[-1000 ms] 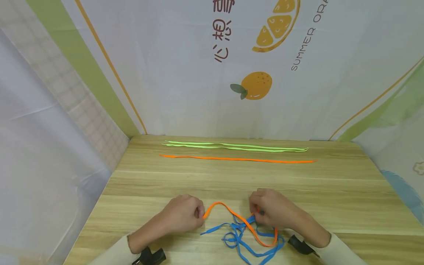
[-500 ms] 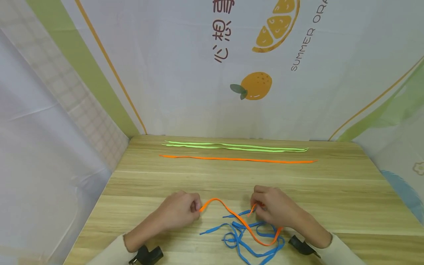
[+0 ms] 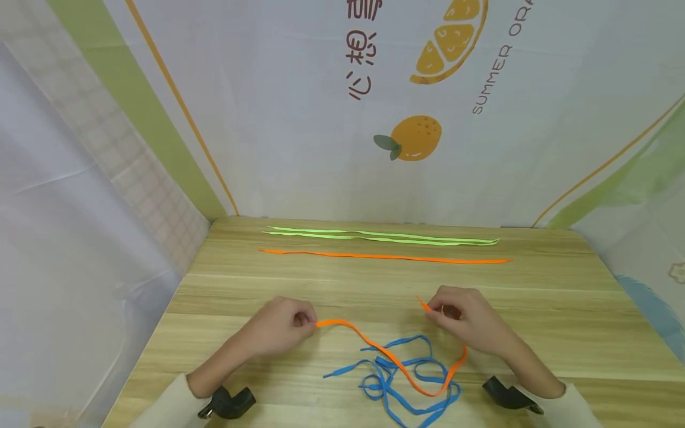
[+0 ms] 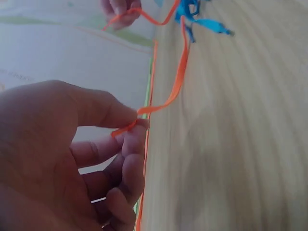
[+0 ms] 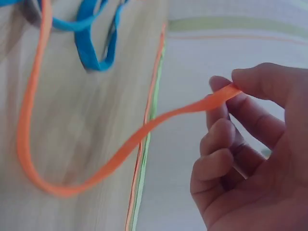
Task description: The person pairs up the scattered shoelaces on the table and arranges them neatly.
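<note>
An orange shoelace (image 3: 395, 360) hangs in a slack curve between my two hands, its middle dipping over a loose tangle of blue shoelaces (image 3: 389, 389). Thumb and index finger of my left hand (image 3: 280, 328) pinch it near one end, and a short tip pokes out past the thumb in the left wrist view. Opposite, my right hand (image 3: 468, 318) pinches the lace near its other end, with a small tip sticking out to the upper left. In the right wrist view, the orange lace (image 5: 130, 144) runs from the right thumb and fingertip down into a loop.
Toward the table's far edge, a second orange shoelace (image 3: 385, 257) lies straight. Just behind it are green shoelaces (image 3: 382, 236), stretched parallel to it. A white printed curtain (image 3: 299, 119) hangs behind the wooden table (image 3: 230, 291).
Both hands have moved apart and away from the blue tangle, the right one up and to the right. A blue lace end near the right hand now lies on the table, and the orange lace is spread wider.
</note>
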Available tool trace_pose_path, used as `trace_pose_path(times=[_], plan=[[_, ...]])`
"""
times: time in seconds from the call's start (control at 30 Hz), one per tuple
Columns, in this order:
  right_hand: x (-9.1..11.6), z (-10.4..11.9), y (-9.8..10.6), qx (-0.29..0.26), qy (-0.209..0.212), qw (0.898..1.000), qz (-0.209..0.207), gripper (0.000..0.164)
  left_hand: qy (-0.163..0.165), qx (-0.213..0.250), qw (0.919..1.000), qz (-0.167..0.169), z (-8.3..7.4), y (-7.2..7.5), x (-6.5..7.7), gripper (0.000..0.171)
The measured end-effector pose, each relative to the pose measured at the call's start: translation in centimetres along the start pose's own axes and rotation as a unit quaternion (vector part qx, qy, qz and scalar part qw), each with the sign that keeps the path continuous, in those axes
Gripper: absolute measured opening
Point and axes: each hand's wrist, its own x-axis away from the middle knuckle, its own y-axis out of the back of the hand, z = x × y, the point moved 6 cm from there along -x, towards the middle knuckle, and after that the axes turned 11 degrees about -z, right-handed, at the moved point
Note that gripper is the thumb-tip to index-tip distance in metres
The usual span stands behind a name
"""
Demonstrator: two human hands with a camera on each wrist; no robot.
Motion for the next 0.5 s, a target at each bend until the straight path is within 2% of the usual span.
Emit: trace_pose_path(times=[0.13, 0.27, 0.4, 0.5], plan=[[0.6, -0.6, 2.0, -0.033, -0.052, 0.998, -0.019, 0.03, 0.006, 0.031, 0.9994, 0.013, 0.8, 0.6, -0.1, 0.009], [1.4, -1.2, 4.0, -0.07, -0.108, 0.991, -0.036, 0.024, 0.013, 0.063, 0.9976, 0.026, 1.2, 1.6, 0.0, 0.007], [2.1, -1.7, 5.8, -0.077, -0.158, 0.983, -0.057, 0.017, 0.013, 0.104, 0.9936, 0.042, 1.2, 2.6, 0.3, 0.009], [2.5, -1.9, 6.9, -0.08, -0.179, 0.978, -0.074, 0.017, 0.008, 0.122, 0.9913, 0.048, 1.2, 3.3, 0.5, 0.009]])
